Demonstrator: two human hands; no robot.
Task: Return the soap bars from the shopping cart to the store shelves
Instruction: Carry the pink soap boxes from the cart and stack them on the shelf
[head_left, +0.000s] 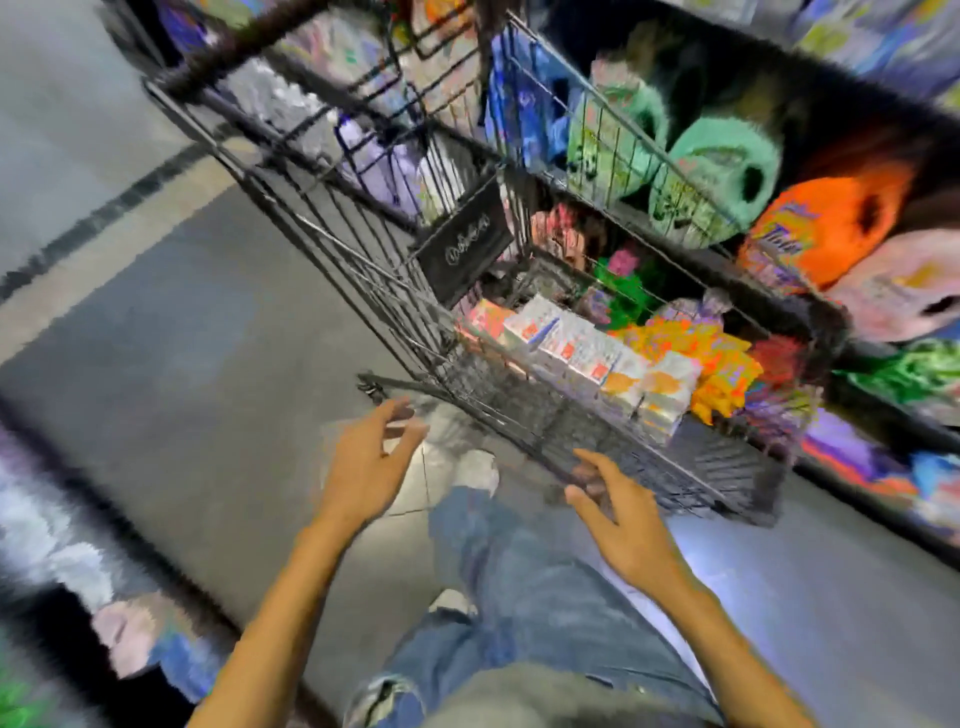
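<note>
while a person is standing in torn blue jeans on the grey floor of a store aisle, both bare forearms are being held out toward a black wire shopping cart. the left hand is hovering with its fingers spread and loosely curved, holding nothing, just short of the cart's near left corner. the right hand is hovering with its fingers straight and apart, also holding nothing. its fingertips are lying against or just beside the cart's near rim, and heavy blur is making it impossible to tell which. a pale sneaker is showing between the two hands, below the cart's edge.

inside the near end of the cart, the soap bars, in white boxes with red and orange markings, are sitting side by side in a tight row along the basket's wall, none of them in either hand. yellow packets are lying just beside the row on its right. farther in, a black placard with white script is hanging on a wire panel, and pale packages are filling the cart's far end, too blurred to name. the store shelves are running along the right side, just beside the cart, carrying green bags and an orange detergent bag.
</note>
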